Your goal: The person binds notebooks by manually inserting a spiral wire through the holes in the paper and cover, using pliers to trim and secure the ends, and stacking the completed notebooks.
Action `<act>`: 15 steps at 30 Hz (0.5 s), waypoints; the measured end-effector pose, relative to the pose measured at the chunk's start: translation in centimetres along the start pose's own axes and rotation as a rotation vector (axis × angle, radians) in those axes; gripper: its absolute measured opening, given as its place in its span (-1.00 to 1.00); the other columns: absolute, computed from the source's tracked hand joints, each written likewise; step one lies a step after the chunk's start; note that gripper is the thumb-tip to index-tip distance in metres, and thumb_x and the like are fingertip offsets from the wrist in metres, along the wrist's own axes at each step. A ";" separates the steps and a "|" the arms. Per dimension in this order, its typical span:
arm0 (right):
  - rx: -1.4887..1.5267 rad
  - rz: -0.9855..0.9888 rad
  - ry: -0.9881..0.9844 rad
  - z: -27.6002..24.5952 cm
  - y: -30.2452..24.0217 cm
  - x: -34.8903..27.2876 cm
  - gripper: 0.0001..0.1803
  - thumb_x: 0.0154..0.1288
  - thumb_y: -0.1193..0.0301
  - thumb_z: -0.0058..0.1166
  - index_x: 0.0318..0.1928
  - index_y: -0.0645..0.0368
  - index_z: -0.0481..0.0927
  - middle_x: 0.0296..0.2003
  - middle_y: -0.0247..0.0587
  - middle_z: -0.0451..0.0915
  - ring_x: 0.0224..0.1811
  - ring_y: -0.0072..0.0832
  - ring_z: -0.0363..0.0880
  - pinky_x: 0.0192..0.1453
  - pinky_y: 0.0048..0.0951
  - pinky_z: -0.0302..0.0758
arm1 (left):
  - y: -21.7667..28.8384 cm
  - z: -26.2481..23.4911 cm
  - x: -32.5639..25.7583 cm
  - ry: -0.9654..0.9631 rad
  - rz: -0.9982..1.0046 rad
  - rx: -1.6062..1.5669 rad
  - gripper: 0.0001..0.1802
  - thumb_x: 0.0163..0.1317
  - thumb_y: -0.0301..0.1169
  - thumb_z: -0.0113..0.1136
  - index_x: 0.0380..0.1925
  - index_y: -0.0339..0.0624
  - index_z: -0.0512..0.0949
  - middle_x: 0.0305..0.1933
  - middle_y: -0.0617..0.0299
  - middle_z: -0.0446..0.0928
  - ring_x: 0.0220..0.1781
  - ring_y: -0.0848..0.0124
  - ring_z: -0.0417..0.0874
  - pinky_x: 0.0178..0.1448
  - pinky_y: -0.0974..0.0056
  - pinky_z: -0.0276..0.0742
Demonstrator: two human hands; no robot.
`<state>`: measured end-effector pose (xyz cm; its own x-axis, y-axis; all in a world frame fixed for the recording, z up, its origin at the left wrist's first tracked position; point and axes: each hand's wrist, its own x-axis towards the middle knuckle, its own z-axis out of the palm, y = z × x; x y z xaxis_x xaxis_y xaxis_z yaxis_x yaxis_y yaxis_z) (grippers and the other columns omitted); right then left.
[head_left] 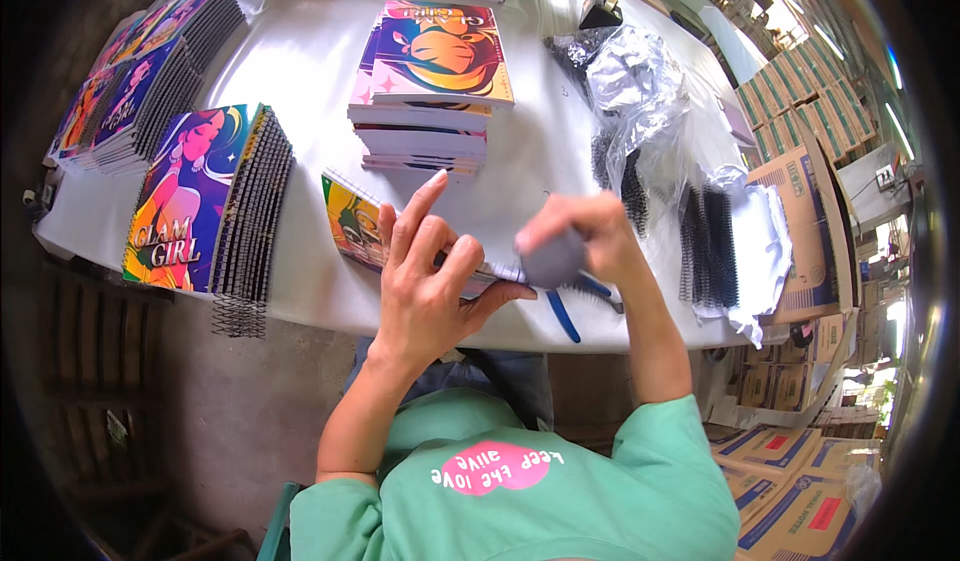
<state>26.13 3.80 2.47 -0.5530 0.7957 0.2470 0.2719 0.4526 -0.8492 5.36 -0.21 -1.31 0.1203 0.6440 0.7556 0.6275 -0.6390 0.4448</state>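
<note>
A notebook with a colourful printed cover (352,219) is tilted up near the table's front edge. My left hand (425,271) grips it at its right part, thumb along the edge and index finger raised; the hand covers much of it. At the notebook's right end, my right hand (598,236) is closed around a dark grey rounded thing (553,259). That thing is smeared by motion, so its kind cannot be made out. Just below it lie pliers with blue handles (563,316) on the table.
A stack of unbound notebooks (435,56) stands ahead. To the left are coil-bound notebooks (190,201) and further stacks (150,71). Black spiral coils (708,246), clear plastic bags (640,81) and an open carton (800,196) occupy the right. A tape dispenser (600,9) sits farther back.
</note>
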 end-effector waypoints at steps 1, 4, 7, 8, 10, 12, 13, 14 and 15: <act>-0.022 -0.019 0.117 0.0 -0.1 0.1 -0.75 -0.18 0.76 0.14 -0.41 0.24 0.69 -0.41 -0.15 0.67 -0.35 -0.44 0.64 -0.18 -0.44 0.56 | -0.1 0.0 0.1 -0.029 0.003 0.002 -0.49 -0.20 0.03 0.43 -0.63 -0.11 0.40 -0.45 0.19 0.28 0.30 0.06 0.34 0.32 -0.10 0.01; 0.227 -0.295 -0.033 0.1 -0.1 0.7 -0.75 -0.16 0.72 0.16 -0.38 0.20 0.69 -0.40 -0.18 0.68 -0.35 -0.43 0.64 -0.20 -0.48 0.55 | -0.2 -0.2 -0.1 -0.029 -0.006 0.003 -0.50 -0.21 0.04 0.42 -0.63 -0.10 0.41 -0.47 0.21 0.26 0.30 0.08 0.34 0.31 -0.10 0.01; -0.155 0.006 0.058 0.3 0.0 1.4 -0.71 -0.19 0.73 0.17 -0.38 0.16 0.70 -0.40 -0.19 0.68 -0.34 -0.42 0.64 -0.20 -0.48 0.55 | -0.4 -0.5 -0.2 -0.062 0.020 0.007 -0.50 -0.22 0.04 0.42 -0.62 -0.09 0.41 -0.48 0.22 0.25 0.30 0.10 0.35 0.32 -0.11 0.01; -0.069 -0.026 0.161 0.2 -0.2 1.3 -0.71 -0.19 0.73 0.15 -0.38 0.18 0.70 -0.39 -0.19 0.68 -0.34 -0.44 0.64 -0.19 -0.46 0.56 | -0.4 -0.5 -0.2 -0.050 0.019 0.000 -0.51 -0.22 0.04 0.42 -0.62 -0.09 0.42 -0.48 0.22 0.25 0.30 0.10 0.35 0.32 -0.12 0.00; 0.594 -0.343 -0.022 0.4 -0.3 1.2 -0.71 -0.19 0.74 0.11 -0.39 0.18 0.70 -0.41 -0.19 0.68 -0.36 -0.45 0.63 -0.19 -0.45 0.56 | -0.3 -0.5 -0.3 -0.044 0.011 0.006 -0.51 -0.22 0.04 0.42 -0.61 -0.09 0.42 -0.47 0.23 0.26 0.30 0.11 0.35 0.34 -0.12 0.00; 0.002 -0.199 -0.048 0.6 -0.5 1.2 -0.70 -0.20 0.74 0.07 -0.40 0.17 0.70 -0.46 -0.22 0.67 -0.38 -0.42 0.62 -0.25 -0.44 0.55 | -0.3 -0.5 -0.3 -0.044 0.005 0.012 -0.51 -0.21 0.04 0.42 -0.61 -0.09 0.42 -0.45 0.22 0.29 0.30 0.11 0.35 0.35 -0.11 -0.02; -0.128 -0.115 0.045 0.7 -0.6 1.2 -0.69 -0.22 0.74 0.07 -0.40 0.17 0.70 -0.45 -0.24 0.68 -0.39 -0.42 0.62 -0.26 -0.45 0.54 | -0.3 -0.4 -0.2 -0.061 0.013 0.013 -0.51 -0.21 0.04 0.41 -0.60 -0.10 0.42 -0.42 0.20 0.32 0.30 0.11 0.35 0.36 -0.10 -0.02; -0.283 -0.014 0.135 0.8 -0.6 1.4 -0.67 -0.23 0.74 0.08 -0.40 0.16 0.71 -0.44 -0.25 0.68 -0.39 -0.42 0.62 -0.27 -0.45 0.54 | -0.3 -0.4 -0.2 -0.047 0.002 0.001 -0.51 -0.20 0.04 0.41 -0.59 -0.10 0.42 -0.39 0.19 0.35 0.30 0.11 0.34 0.37 -0.09 -0.03; -0.037 -0.204 0.109 0.9 -0.7 1.3 -0.67 -0.25 0.73 0.10 -0.39 0.14 0.71 -0.43 -0.24 0.68 -0.39 -0.42 0.63 -0.28 -0.46 0.53 | -0.4 -0.3 -0.3 -0.045 0.002 0.014 -0.50 -0.20 0.04 0.41 -0.58 -0.11 0.42 -0.37 0.17 0.39 0.30 0.11 0.34 0.38 -0.09 -0.03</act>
<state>24.52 4.16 2.93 -0.5118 0.7238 0.4628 0.1930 0.6217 -0.7591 4.83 -0.31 -1.56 0.1562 0.6613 0.7337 0.6376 -0.6348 0.4364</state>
